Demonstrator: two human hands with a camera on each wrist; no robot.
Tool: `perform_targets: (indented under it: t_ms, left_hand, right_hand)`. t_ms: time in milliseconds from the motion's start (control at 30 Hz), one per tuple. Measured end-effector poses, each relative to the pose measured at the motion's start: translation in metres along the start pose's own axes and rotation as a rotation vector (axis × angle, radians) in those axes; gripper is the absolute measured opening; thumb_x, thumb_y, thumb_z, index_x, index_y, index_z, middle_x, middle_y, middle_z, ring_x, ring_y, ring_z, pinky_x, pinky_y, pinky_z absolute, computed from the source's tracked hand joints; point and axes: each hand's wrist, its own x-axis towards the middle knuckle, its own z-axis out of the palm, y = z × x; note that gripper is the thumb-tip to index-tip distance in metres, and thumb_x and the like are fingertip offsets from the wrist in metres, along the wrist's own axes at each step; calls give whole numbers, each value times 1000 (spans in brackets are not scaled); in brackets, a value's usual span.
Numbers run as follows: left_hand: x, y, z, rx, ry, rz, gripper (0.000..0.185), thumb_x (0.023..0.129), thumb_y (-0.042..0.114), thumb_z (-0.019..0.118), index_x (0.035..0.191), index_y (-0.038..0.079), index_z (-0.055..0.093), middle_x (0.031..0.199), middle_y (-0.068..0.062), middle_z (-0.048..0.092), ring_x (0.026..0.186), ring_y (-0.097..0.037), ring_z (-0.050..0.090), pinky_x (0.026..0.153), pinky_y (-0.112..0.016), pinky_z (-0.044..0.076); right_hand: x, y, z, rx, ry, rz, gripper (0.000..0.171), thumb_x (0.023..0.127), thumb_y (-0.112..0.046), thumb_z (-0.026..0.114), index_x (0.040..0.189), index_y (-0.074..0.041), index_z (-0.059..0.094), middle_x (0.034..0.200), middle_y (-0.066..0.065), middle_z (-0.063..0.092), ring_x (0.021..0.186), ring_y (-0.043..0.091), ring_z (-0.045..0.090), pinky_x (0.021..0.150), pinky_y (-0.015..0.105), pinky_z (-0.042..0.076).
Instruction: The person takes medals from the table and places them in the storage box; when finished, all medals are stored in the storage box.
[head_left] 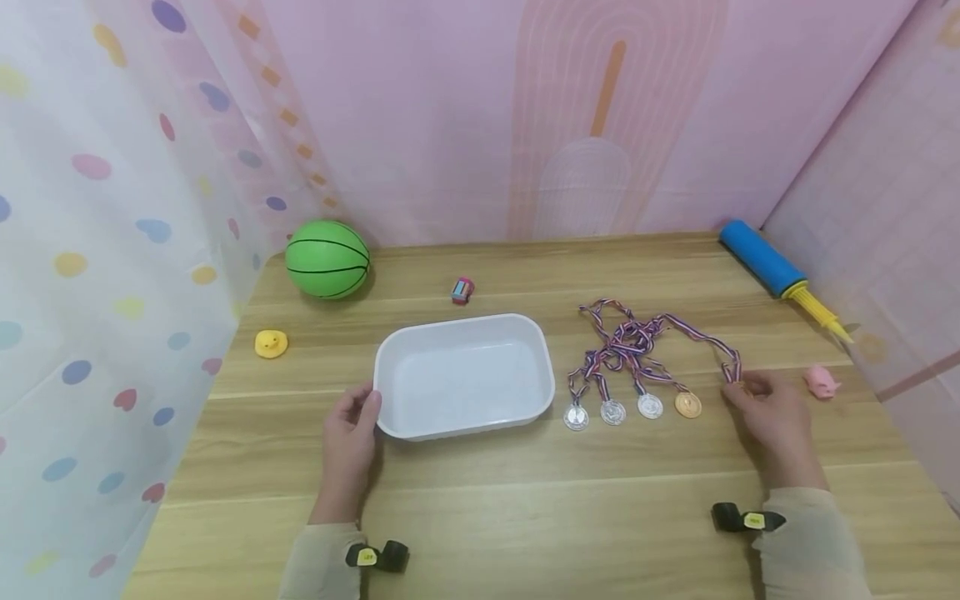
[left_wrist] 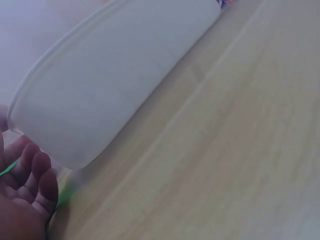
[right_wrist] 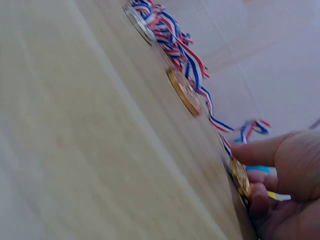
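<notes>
While the left hand [head_left: 351,433] holds a white tub [head_left: 465,387] by its left rim, the right hand [head_left: 772,412] pinches a gold medal [right_wrist: 240,178], right of four other medals [head_left: 612,412] on the bench [head_left: 525,517]; beyond lie tangled ribbons [head_left: 633,337], then a green ball [head_left: 327,259].

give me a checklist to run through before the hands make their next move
1. Left hand on the white tray: ok, gripping its left end.
2. White tray upright: ok, open side up.
3. Right hand on a gold medal: ok, pinching it.
4. Ribbons apart: not ok, tangled in a pile.
5. Ribbons free of knots: cannot tell, too tangled.
6. Yellow duck clear of the left hand: ok, apart from it.
</notes>
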Motion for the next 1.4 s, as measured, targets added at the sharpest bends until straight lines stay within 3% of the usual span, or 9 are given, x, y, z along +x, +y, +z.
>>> perform_targets:
  t_ms: [133,267,533,600,767,1000,1133,1300,1400]
  left_hand:
    - [-1,0,-1,-29,-3,4,32,97,24,57,116,-2,60,108,-9,59,97,-15,55,80,-14,48]
    - [-2,1,-2,-35,-8,-10,33,97,24,58,118,-2,60,109,-9,59,98,-15,55,79,-13,48]
    - [-2,3,-5,-19,-33,-29,37,98,30,56,121,0,58,115,-10,58,102,-16,54,82,-12,48]
    - [-3,5,-6,-14,-38,-30,37,98,30,56,121,1,59,116,-10,58,102,-15,54,82,-12,47]
    - [-3,5,-6,2,-49,-30,38,98,31,56,121,1,59,118,-11,59,104,-16,54,83,-12,47]
    - [-1,3,-5,7,-45,-18,39,97,32,57,121,1,59,117,-11,60,104,-15,54,82,-11,47]
    - [0,1,-3,8,-34,-10,39,97,31,57,121,0,59,115,-12,60,102,-15,55,81,-12,47]
    - [1,-2,-2,17,-27,-6,39,98,32,56,119,0,60,113,-11,60,100,-15,55,80,-12,48]
    - [1,-3,-2,19,-23,6,39,97,32,56,118,0,60,114,-12,61,99,-16,56,79,-13,48]
  right_hand:
    - [-1,5,-3,36,-7,19,57,89,-37,67,130,1,54,104,12,56,84,17,48,62,25,42]
    - [-2,4,-4,46,-29,32,56,89,-36,69,130,-1,55,95,5,55,77,13,47,57,24,43]
    - [-8,1,-6,147,-111,86,68,88,-36,69,134,8,45,125,23,49,100,27,45,68,26,45]
    - [-8,2,-6,160,-110,76,67,89,-34,69,133,11,44,125,26,49,100,29,46,67,25,46]
    - [-7,5,-6,152,-91,59,57,90,-29,67,128,10,49,116,22,52,93,25,47,65,24,47]
    - [-2,10,-3,22,-36,17,52,93,-38,62,123,4,58,99,12,61,83,19,49,63,25,42]
    - [0,10,-3,15,-20,13,47,95,-39,58,120,2,60,92,4,63,81,17,50,64,26,41]
    - [3,14,-6,149,-19,-11,38,96,-32,58,114,2,60,80,-11,60,76,9,51,65,23,43]
    - [4,18,-9,297,-45,-16,22,95,-27,61,103,-7,63,78,-15,59,74,5,51,62,20,43]
